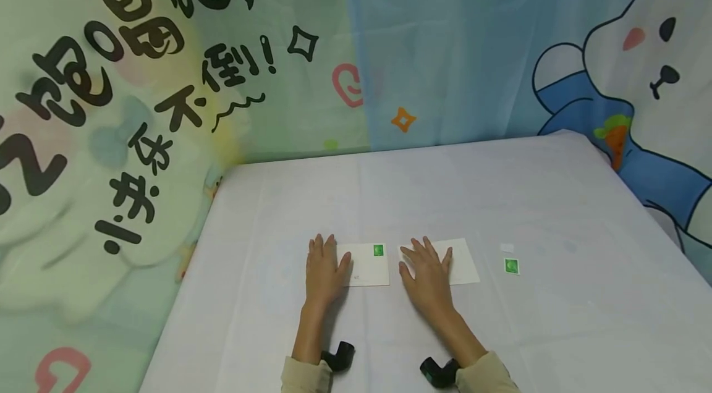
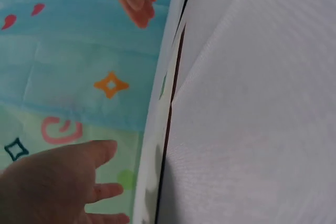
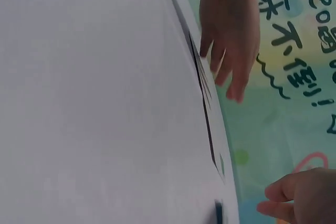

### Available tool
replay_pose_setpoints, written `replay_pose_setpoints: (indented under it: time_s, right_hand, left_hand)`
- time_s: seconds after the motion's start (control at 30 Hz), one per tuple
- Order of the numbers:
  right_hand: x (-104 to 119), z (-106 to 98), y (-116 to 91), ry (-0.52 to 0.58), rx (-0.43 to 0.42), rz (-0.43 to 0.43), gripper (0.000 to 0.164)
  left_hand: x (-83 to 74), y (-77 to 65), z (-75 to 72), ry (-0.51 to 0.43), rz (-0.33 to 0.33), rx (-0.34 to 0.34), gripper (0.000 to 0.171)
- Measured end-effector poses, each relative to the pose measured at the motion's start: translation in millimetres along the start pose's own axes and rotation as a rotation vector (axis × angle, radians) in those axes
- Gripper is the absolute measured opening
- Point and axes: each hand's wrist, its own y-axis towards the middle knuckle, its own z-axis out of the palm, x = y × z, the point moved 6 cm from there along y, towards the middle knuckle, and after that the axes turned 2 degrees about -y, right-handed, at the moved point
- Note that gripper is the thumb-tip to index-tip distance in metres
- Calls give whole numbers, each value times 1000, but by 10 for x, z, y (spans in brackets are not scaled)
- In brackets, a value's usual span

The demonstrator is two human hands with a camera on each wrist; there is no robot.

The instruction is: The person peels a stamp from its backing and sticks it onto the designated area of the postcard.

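Two white envelopes lie side by side on the white-covered table. The left envelope (image 1: 364,269) carries a green stamp (image 1: 378,250) in its top right corner. My left hand (image 1: 325,275) is over its left edge, fingers straight and thumb spread towards the stamp. The right envelope (image 1: 463,263) shows no stamp on its visible part; my right hand (image 1: 428,275) covers its left part with fingers spread. In the left wrist view the left hand (image 2: 58,182) is seen from the side, holding nothing. A loose green stamp (image 1: 511,266) lies to the right of both envelopes.
A small white paper piece (image 1: 507,248) lies just behind the loose stamp. The white tablecloth (image 1: 584,319) extends around the envelopes. Behind the table hangs a printed curtain (image 1: 445,41). Black devices (image 1: 340,357) are strapped at both wrists.
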Motion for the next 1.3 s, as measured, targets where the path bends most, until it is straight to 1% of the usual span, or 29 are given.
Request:
replay_pose_setpoints:
  time_s: [0.13,0.27,0.37,0.47,0.57,0.63,0.73,0.8,0.87,0.93,0.97,1.03,1.13,1.2,1.3]
  right_hand:
    - [-182,-246,32,24,-77,44,22]
    - [-406,-491,46,58,-137,98,19]
    - [-578,-681,18,65,-182,131,18]
    - [-762,-874,-37,63,-220,161,19]
    - [-954,-1047,-107,56,-241,186,23]
    - [-1078,-1137,-158,51,-245,193,27]
    - [-1256,-1202,-245,36,-203,216,33]
    - [-1380,-1190,-316,47,-144,261,36]
    - [-1492,-1148,-385,51,-74,317,40]
    - [-1581,-1097,-444,61,-26,357,43]
    - [-1609,-1081,-464,62,-16,358,44]
    - [-1641,-1058,-483,50,-18,334,45]
    - [-1656,-1048,-488,37,-54,258,42]
    - [-1652,-1048,-485,25,-77,208,39]
    - [-1648,-1044,-484,10,-103,158,38]
  left_hand:
    - [-175,0,-116,-21,50,-66,45]
    - [-397,-2,-204,-25,117,-160,36]
    - [-582,-26,-198,-33,168,-208,37]
    - [-778,-80,-115,-66,208,-200,46]
    - [-974,-149,17,-88,257,-156,55]
    - [-1089,-186,115,-83,294,-123,59]
    - [-1208,-224,283,-35,361,-53,63]
    - [-1248,-246,423,25,430,16,62]
    - [-1262,-283,571,88,509,106,60]
    - [-1248,-334,707,129,579,197,58]
    - [-1235,-360,768,144,605,237,57]
    - [-1210,-404,847,142,628,297,57]
    - [-1184,-441,906,141,641,323,53]
    - [-1187,-452,915,148,657,315,50]
    - [-1209,-462,904,160,684,293,44]
